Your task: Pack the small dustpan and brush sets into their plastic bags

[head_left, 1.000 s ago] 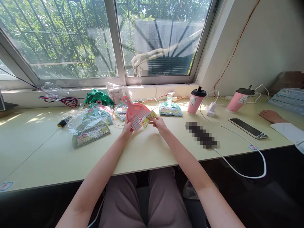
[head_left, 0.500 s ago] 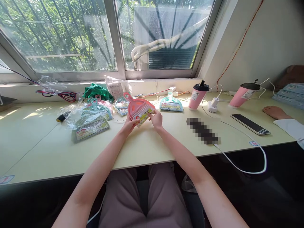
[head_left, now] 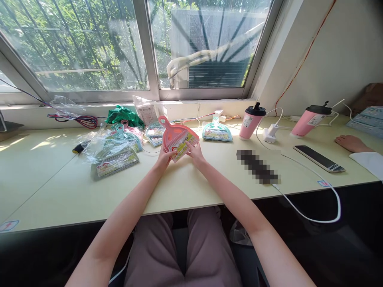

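Observation:
Between my hands is a pink dustpan (head_left: pixel 172 133) with a small white-bristled brush in it and a printed yellow label card (head_left: pixel 182 148) along its front edge. My left hand (head_left: pixel 165 157) grips its lower left side, thumb over the card's corner. My right hand (head_left: pixel 195 153) holds the card and pan at the right, fingers closed on the edge. The handle points up and away, tilted left. To the left lie several more dustpan sets (head_left: pixel 118 163), partly under clear plastic wrap. A turquoise dustpan set (head_left: pixel 217 131) rests behind my right hand.
Two pink cups (head_left: pixel 249 123) with black lids, a white charger (head_left: pixel 270 134), a phone (head_left: pixel 318 158) and a blurred-out object (head_left: pixel 257 166) are on the right. Another person's hand (head_left: pixel 350 142) rests at far right. A green bag (head_left: pixel 124 116) and a black-and-yellow handle (head_left: pixel 80 147) are left.
My right hand's fingers have shifted slightly left and lower on the card. The dustpan stays held in both hands, and the whole view has moved a little.

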Motion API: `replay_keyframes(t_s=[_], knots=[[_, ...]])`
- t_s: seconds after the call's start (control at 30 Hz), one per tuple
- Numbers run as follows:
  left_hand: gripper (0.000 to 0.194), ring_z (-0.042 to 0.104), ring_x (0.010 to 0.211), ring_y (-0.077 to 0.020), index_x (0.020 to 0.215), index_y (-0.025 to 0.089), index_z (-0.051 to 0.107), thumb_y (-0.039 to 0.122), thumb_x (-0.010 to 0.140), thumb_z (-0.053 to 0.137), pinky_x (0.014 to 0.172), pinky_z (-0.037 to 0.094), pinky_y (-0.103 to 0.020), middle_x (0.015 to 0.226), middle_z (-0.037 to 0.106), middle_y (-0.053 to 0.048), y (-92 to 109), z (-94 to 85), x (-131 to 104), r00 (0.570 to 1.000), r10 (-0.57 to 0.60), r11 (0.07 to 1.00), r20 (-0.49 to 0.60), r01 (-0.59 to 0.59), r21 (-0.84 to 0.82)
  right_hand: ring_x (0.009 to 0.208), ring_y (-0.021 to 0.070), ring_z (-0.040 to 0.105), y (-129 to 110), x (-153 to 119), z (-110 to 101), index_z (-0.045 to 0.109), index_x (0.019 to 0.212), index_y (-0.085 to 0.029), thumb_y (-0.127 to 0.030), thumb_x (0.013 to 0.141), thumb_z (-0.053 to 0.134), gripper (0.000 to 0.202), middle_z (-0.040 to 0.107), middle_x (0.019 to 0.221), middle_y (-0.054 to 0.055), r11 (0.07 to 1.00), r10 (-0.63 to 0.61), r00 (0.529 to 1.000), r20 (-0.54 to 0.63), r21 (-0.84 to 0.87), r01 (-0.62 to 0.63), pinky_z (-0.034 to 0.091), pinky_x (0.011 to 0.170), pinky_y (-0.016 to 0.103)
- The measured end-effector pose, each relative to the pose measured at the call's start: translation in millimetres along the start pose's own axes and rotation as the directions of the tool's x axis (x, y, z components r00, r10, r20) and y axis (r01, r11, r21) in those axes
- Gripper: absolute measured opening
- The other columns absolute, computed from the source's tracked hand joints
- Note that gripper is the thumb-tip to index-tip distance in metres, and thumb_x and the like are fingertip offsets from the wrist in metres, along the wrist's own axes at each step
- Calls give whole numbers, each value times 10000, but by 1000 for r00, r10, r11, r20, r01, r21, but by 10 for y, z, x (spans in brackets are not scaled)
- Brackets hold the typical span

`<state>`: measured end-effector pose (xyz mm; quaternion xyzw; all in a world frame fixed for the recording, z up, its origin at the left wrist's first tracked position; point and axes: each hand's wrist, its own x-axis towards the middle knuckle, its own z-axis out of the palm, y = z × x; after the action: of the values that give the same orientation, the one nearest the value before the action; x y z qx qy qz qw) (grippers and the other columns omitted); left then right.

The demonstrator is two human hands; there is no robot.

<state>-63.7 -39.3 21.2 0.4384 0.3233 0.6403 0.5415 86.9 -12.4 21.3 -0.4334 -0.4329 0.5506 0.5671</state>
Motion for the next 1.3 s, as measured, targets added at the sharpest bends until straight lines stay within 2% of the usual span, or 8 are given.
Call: replay_keyframes(t_s=[0.2,0.57,0.73,0.9,1.03,1.1,1.23,1.3], knots=[[768,614,1260,-360,1290,194,593,208,587,902,1088,495,-512,1220,715,-117,23,5,-4,1000,9,1000,-1,-9,-12,938,196,751,35,-11,21,619,896,-210,-165,753,815,247,769,944,31,964,160,987,12,214,-159,641,920,347],[744,640,1206,-358,1257,187,615,230,579,919,1040,523,-495,1183,725,-115,22,-19,2,998,39,999,-39,-39,10,884,162,755,-3,-74,-2,616,976,-241,-190,855,675,144,764,945,-4,939,184,979,91,278,-203,636,890,306],[798,636,1200,-356,1282,208,589,236,561,930,1029,515,-494,1176,721,-104,-6,-25,0,999,47,999,-18,-47,11,830,183,766,57,-99,-5,575,1004,-264,-199,741,828,371,761,984,-7,951,175,979,100,240,-195,658,859,365],[798,617,1225,-355,1306,208,593,290,591,937,1036,508,-490,1238,701,-117,-39,-20,9,996,75,996,56,-77,35,860,212,770,67,-60,-29,600,905,-228,-146,703,863,342,768,911,19,955,209,976,56,202,-216,658,889,399],[748,571,1295,-380,1329,214,610,318,657,921,1092,462,-512,1283,675,-126,44,-12,2,988,94,975,123,-116,188,869,222,772,36,-5,-97,619,891,-216,-87,702,837,316,773,877,22,941,224,973,53,249,-230,655,899,415],[599,491,1380,-398,1258,210,658,316,716,890,1166,376,-533,1291,665,-136,158,-47,-8,987,153,933,47,-160,321,889,229,772,12,17,-148,626,900,-218,-83,705,829,312,775,876,26,941,198,978,67,266,-209,652,907,424],[415,260,1535,-378,1257,219,650,271,857,748,1242,242,-550,1498,516,-154,487,-340,-17,851,473,775,-227,-280,567,953,247,770,-30,38,-238,635,921,-229,-92,705,820,316,781,899,26,948,148,987,54,278,-157,643,931,450],[407,279,1526,-382,1317,209,597,242,915,643,1216,259,-608,1557,443,-179,627,-592,-7,799,510,716,-319,-189,672,969,257,768,-36,40,-262,635,917,-230,-93,691,828,327,785,908,30,949,147,988,42,276,-153,642,939,459]])
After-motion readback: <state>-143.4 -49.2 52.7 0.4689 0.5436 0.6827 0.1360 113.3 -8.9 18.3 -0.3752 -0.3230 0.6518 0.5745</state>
